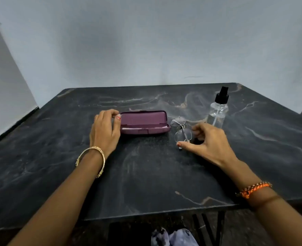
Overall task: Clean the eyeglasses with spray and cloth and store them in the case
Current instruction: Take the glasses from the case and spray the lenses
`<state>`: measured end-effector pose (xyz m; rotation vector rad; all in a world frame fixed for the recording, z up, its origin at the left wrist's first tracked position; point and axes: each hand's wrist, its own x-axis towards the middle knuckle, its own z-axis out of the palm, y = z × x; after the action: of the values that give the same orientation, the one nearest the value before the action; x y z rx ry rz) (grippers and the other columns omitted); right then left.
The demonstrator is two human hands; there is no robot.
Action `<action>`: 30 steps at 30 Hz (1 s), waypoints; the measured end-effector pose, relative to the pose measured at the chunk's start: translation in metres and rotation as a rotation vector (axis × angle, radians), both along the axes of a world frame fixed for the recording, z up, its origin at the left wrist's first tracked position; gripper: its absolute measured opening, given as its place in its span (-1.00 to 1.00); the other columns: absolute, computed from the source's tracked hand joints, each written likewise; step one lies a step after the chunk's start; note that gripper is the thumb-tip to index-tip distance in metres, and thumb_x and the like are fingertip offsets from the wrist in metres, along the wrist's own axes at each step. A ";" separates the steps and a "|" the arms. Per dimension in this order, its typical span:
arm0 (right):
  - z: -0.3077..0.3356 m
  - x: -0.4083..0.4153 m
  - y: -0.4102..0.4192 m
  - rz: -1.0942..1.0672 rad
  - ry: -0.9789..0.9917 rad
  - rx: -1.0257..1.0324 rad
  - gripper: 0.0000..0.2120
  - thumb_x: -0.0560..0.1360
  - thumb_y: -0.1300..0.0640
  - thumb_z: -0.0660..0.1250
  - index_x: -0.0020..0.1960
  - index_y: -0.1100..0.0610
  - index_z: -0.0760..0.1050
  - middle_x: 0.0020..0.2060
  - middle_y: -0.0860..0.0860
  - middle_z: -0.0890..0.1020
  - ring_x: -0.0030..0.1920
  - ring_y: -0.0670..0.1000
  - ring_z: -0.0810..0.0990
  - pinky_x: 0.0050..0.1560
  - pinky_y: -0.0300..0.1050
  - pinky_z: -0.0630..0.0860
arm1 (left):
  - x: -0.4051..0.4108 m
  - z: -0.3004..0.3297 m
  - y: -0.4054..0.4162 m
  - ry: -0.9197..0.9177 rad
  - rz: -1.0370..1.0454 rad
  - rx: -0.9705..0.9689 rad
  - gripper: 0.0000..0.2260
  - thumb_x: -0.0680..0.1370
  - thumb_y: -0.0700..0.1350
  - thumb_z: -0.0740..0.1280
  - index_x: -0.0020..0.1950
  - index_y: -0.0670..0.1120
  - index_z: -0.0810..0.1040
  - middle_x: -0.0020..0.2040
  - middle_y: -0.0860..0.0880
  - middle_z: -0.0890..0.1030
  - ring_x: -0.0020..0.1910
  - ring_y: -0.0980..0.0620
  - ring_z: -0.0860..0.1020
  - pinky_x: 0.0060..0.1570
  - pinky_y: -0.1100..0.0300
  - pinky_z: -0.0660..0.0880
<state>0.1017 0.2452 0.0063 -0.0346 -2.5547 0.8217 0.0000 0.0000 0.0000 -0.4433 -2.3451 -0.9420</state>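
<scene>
No readable writing or brand anywhere, so nothing to report on that front. Nearest the camera, some blue-grey patterned fabric [173,237] is getting cut off by the bottom edge, too blurry to say what it is. Both forearms are reaching out over the dark marbled table [146,174], a gold bangle [93,160] sitting on the left wrist and an orange braided band [253,189] on the right.

The left hand [105,132] is curling around the left end of the purple case [144,124], thumb touching its end; the other fingertips are hidden behind the hand. The case is lying open, lid tilted back, with something pale showing inside that's hard to make out.

The right hand [207,141] is half-curled around the eyeglasses [181,130], which are sitting just right of the case. Whether the fingers are actually pinching the thin frame or only hovering there, can't tell. The clear lenses are nearly vanishing against the tabletop.

Further back, a clear spray bottle [217,110] with a black nozzle is standing upright behind the right hand.
</scene>
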 end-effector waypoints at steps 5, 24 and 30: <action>-0.002 -0.006 0.007 -0.032 0.021 0.019 -0.50 0.12 -0.24 0.48 -0.23 0.16 0.50 -0.25 0.07 0.60 -0.21 0.05 0.57 -0.10 0.03 0.57 | -0.004 -0.001 0.002 -0.033 -0.017 0.030 -0.80 0.57 -0.12 0.14 0.11 -0.19 0.44 0.09 -0.18 0.50 0.10 -0.12 0.43 -0.02 0.12 0.33; -0.001 0.000 0.002 -0.120 0.415 0.080 -0.91 0.33 0.25 0.48 -0.29 0.27 0.62 -0.36 0.13 0.63 -0.40 0.07 0.56 -0.33 -0.19 0.43 | -0.005 -0.004 0.000 -0.001 -0.047 0.031 -0.80 0.57 -0.13 0.15 0.11 -0.19 0.45 0.06 -0.16 0.51 0.05 -0.10 0.44 -0.05 0.09 0.37; 0.000 0.000 0.001 -0.137 0.624 0.145 -0.90 0.33 0.30 0.46 -0.34 0.29 0.59 -0.41 0.15 0.60 -0.45 0.12 0.56 -0.42 -0.09 0.44 | 0.000 0.000 0.002 0.083 -0.052 0.081 -0.81 0.56 -0.18 0.18 0.12 -0.20 0.44 0.04 -0.15 0.51 0.04 -0.09 0.44 -0.08 0.10 0.38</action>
<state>0.1019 0.2464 0.0062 0.0799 -1.9872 0.4914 0.0002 0.0020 0.0003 -0.5035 -2.2220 -1.0196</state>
